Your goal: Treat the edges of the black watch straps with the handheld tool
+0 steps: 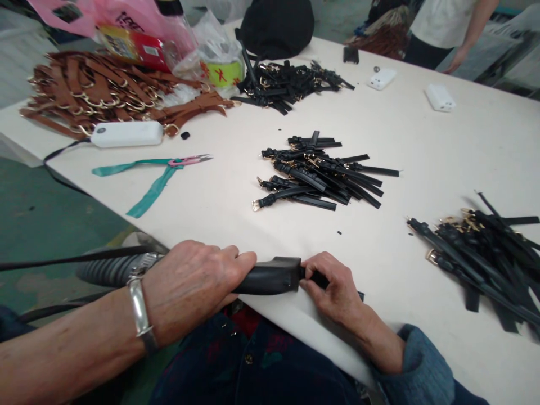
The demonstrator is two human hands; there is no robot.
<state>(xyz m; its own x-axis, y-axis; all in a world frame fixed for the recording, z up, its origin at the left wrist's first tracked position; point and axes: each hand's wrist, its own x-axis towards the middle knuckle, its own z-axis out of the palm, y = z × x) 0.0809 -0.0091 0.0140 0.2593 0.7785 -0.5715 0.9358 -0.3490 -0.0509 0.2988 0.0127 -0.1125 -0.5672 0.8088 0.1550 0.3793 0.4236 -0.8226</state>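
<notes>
My left hand (202, 275) is wrapped round a black hand tool (274, 275) with a wide, flattened nozzle pointing right. Behind my wrist runs a grey corrugated hose (107, 274) that seems to lead to the tool. At the nozzle's mouth, my right hand (333, 284) pinches the end of a small black strap (319, 278), mostly hidden by the fingers. Further up the table lies a pile of black buckled straps (320, 174). Another heap of black straps (485, 253) with gold buckles is to the right of my right hand.
Pink-handled thread snips (185, 162) tied with green ribbon lie at left. Behind them are a white device (126, 134), brown straps (97, 87) and plastic bags. More black straps (291, 81) and a black bag (276, 28) sit at the back. A person (447, 28) stands beyond the table.
</notes>
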